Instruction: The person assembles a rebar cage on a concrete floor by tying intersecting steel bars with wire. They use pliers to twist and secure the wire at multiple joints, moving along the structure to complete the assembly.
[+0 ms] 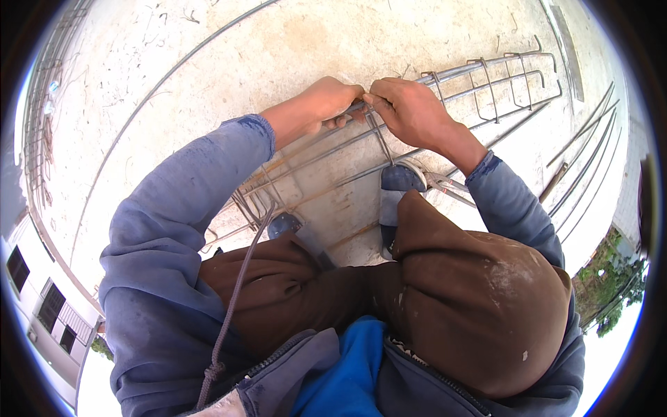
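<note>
A long rebar cage [486, 83] of steel bars and square stirrups runs from lower left to upper right beneath my hands. My left hand [326, 101] is closed, with fingers curled round the cage's far upper bar close to a stirrup [379, 139]. Right beside it, my right hand [410, 111] is closed in a pinch at that same bar and stirrup corner. Whatever lies between its fingertips is hidden. The two hands nearly touch. My right shoe [403, 177] stands against the cage's near side, and my left shoe [283, 224] is by its lower-left part.
Beside my right shoe lies a tool with pale reddish handles [445, 183]. Loose bars [583, 156] lie at the right. One long curved bar [132, 117] crosses the pale concrete floor [229, 76] on the left. A cord [233, 299] hangs before my left leg.
</note>
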The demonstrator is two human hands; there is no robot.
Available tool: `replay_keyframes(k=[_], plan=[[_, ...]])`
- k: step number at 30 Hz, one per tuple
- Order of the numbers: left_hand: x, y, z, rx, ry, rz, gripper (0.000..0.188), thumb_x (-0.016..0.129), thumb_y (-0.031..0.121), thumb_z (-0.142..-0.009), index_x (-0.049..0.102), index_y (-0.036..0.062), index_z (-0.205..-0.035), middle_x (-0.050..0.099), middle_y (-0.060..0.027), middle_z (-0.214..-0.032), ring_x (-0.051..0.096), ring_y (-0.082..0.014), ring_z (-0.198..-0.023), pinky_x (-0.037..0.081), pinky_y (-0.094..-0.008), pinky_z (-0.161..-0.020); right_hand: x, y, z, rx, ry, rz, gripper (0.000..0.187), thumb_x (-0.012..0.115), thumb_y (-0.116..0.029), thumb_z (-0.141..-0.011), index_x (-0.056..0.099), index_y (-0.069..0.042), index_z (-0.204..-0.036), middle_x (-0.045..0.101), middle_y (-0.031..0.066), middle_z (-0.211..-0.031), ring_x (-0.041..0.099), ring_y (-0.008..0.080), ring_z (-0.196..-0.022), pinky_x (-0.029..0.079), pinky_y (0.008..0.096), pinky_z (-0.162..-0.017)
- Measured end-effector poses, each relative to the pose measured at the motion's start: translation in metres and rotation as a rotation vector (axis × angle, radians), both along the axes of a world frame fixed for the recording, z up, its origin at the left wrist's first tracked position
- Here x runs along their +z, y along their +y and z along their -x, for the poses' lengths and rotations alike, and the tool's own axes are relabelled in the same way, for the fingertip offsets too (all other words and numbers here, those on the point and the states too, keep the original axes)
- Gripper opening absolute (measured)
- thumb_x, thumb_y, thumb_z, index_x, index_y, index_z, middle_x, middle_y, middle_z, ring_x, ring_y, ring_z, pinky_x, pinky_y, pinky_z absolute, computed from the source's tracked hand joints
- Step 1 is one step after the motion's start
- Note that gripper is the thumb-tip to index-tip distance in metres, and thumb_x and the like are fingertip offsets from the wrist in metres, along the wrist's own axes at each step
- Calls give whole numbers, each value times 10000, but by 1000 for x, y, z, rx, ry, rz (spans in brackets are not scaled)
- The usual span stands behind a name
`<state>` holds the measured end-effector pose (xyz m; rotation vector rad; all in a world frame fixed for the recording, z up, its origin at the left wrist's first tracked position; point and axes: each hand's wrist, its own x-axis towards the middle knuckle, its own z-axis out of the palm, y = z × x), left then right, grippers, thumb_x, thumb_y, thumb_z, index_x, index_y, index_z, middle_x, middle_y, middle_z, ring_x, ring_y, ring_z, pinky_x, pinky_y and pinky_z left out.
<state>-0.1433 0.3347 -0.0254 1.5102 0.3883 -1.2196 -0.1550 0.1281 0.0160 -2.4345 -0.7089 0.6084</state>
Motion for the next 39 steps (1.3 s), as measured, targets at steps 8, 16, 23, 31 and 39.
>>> replay_keyframes(k=[8,16,23,31,39], plan=[[-2,-1,0,34,1,-13,349,644,285,-1018,759,-44,-989,795,-177,-908,498,-104,-504,339,-282,-416,-17,-15,29,-226,45,-70,299,608,-290,-1102,693,-26,-991,714,210,-912,699,454,-891,543,543,-773],[-8,-1,3,-5,-14,-6,381,627,310,-1081,763,-44,-1038,792,-142,-902,512,-95,-538,385,-288,-455,-49,-14,46,-336,-58,22,225,674,-261,-1078,711,-61,-983,721,178,-867,718,412,-817,561,504,-687],[-2,2,8,-119,-143,-21,501,694,438,-1079,776,-57,-1083,769,-117,-892,512,-114,-630,425,-301,-580,-65,-15,51,-327,-149,-75,195,695,-261,-1067,738,-73,-1038,745,161,-871,735,398,-798,581,490,-671],[-21,3,16,-194,-279,-53,494,687,463,-1094,783,-14,-1009,727,-69,-888,567,-141,-750,487,-335,-705,-51,-30,27,-503,307,-108,359,779,-425,-994,741,-69,-965,778,143,-927,762,370,-844,587,496,-753],[-6,1,14,-218,-281,-104,502,683,442,-1089,782,-2,-877,702,-91,-826,582,-160,-748,481,-352,-696,-13,-11,1,-66,-447,209,341,835,-368,-909,718,-89,-1065,742,104,-927,749,317,-868,533,482,-897]])
